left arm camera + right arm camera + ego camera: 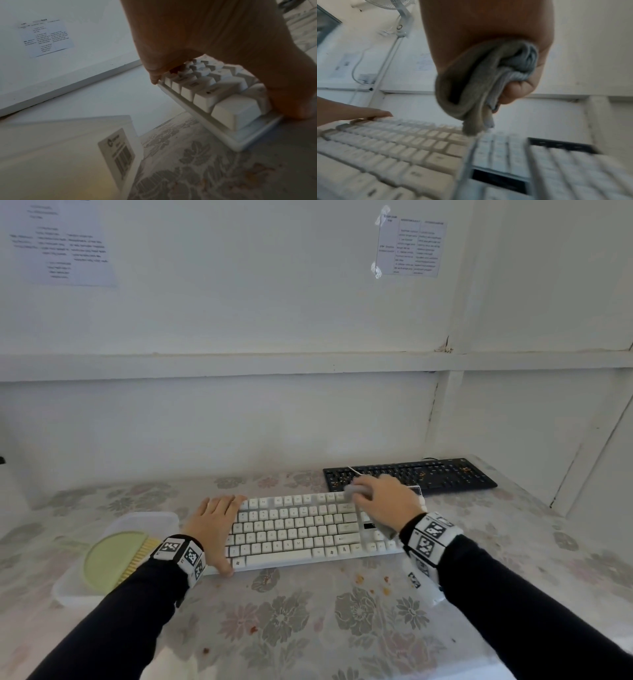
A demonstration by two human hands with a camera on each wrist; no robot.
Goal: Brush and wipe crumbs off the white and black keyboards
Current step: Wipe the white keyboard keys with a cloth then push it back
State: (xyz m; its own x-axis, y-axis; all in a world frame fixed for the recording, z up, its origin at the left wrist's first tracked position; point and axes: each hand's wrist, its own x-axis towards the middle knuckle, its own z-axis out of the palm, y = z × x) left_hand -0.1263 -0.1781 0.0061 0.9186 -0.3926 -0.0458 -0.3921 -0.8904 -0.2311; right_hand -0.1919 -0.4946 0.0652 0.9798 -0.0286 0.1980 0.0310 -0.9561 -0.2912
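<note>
The white keyboard [294, 529] lies across the middle of the flowered tablecloth. My left hand [214, 525] lies flat over its left end, fingers straight to the far edge and thumb against the front corner; the left wrist view shows the hand [205, 33] arched over the end keys [223, 108]. My right hand [380, 494] grips a bunched grey cloth [356, 491] over the keyboard's upper right part, a tail of the cloth [479, 83] hanging onto the keys [402, 148]. The black keyboard [411, 474], strewn with orange crumbs, sits behind at the right.
A white tray [147, 518] to the left holds a pale green brush with yellow bristles [113, 556]; its labelled side [118, 151] shows in the left wrist view. Orange crumbs [359, 578] dot the cloth in front of the white keyboard. A white wall stands close behind.
</note>
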